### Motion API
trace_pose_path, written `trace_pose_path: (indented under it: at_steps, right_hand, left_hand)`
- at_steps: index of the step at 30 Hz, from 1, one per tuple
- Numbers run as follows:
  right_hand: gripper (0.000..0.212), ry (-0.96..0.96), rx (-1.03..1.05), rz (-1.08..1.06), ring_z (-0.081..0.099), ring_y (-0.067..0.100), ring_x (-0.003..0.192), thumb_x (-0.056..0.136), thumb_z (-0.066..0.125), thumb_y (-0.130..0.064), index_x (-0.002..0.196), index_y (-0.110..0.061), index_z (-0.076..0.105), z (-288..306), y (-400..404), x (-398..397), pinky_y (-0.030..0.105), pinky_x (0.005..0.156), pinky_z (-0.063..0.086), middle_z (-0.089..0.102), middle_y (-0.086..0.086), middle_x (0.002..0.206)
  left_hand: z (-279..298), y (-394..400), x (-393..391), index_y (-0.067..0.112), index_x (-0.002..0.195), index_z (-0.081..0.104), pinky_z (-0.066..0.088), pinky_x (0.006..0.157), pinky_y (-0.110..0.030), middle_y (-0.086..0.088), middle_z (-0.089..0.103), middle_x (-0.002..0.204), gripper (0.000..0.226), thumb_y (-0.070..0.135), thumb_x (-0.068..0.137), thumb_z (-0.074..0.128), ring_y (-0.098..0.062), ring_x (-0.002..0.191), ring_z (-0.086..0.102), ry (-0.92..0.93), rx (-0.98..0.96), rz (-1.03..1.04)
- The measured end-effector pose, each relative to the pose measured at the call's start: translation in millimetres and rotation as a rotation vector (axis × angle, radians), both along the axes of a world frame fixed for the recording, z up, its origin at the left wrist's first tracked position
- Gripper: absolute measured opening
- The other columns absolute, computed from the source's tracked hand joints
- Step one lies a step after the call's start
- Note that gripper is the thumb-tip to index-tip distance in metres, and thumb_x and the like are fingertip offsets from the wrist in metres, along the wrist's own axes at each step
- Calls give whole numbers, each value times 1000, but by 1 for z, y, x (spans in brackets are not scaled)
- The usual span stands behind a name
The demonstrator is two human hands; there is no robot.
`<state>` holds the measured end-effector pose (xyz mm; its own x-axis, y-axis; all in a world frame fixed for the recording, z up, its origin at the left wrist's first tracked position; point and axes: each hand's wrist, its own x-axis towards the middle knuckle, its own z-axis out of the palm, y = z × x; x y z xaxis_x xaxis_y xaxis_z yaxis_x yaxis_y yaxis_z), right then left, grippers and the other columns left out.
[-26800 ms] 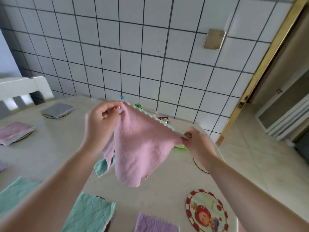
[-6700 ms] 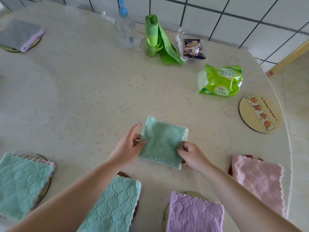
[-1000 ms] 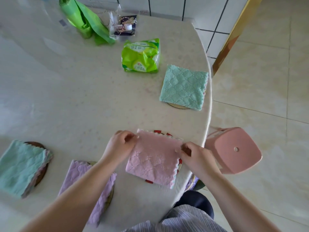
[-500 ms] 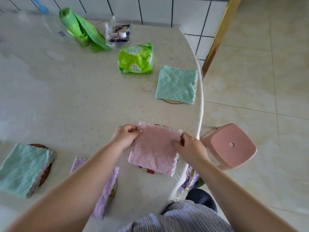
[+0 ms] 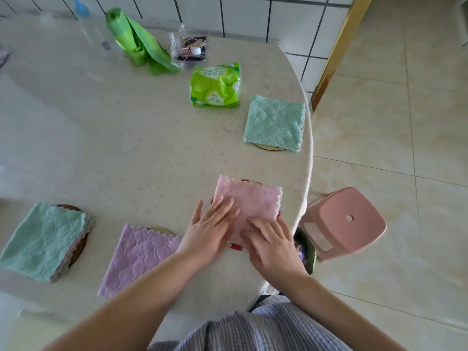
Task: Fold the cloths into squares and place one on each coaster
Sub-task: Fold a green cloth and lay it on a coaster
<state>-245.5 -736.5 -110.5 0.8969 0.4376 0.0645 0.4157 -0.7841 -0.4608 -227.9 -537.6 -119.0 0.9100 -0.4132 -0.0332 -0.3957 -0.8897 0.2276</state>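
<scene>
A folded pink cloth (image 5: 250,200) lies on a red-rimmed coaster (image 5: 236,247) near the table's right edge. My left hand (image 5: 209,230) presses flat on the cloth's near left part, fingers straight. My right hand (image 5: 269,245) lies flat over its near right corner. A folded teal cloth (image 5: 274,122) covers a coaster (image 5: 268,148) further back. A folded purple cloth (image 5: 138,257) sits on a coaster (image 5: 162,229) to the left. Another teal cloth (image 5: 43,240) rests on a dark coaster (image 5: 81,245) at far left.
A green tissue pack (image 5: 216,86), a green bag roll (image 5: 134,44), a small clear packet (image 5: 191,50) and a clear bottle (image 5: 95,38) stand at the back of the round table (image 5: 101,138). A pink stool (image 5: 345,222) stands on the floor right of the table edge.
My hands let go of the pink cloth's sides and now lie flat on its near half. The view has tilted slightly upward.
</scene>
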Motion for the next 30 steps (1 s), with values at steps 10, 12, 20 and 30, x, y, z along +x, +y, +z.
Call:
trace_pose_path:
  at_steps: [10,12,20,30]
  right_hand:
    - [28,12,-34,-200,57,16,103,80,49,-24,99,-22,71,20,5,-28,51,95,42,62,-9,109]
    - [34,85,64,-262,57,13,101,81,44,-31,101,-22,70,27,30,-46,34,93,44,62,-9,108]
    - [32,398,203,-396,52,3,103,87,54,-23,117,-21,64,19,138,-115,14,91,37,50,-19,110]
    - [24,659,298,-775,58,11,87,90,55,-36,107,-22,64,21,191,-108,25,70,40,63,-9,90]
  left_hand:
    - [17,59,-7,17,116,64,30,109,-47,-1,58,129,36,16,84,48,-23,126,47,47,-343,257]
    - [25,94,-19,14,109,67,41,99,-28,-2,63,118,31,13,83,50,-15,111,54,-7,-506,373]
    - [20,201,-86,17,113,61,45,86,-28,3,57,103,28,20,85,64,-12,93,59,257,-523,619]
    - [14,217,-90,18,96,67,42,74,-26,1,55,96,25,40,84,60,-15,84,56,388,-344,571]
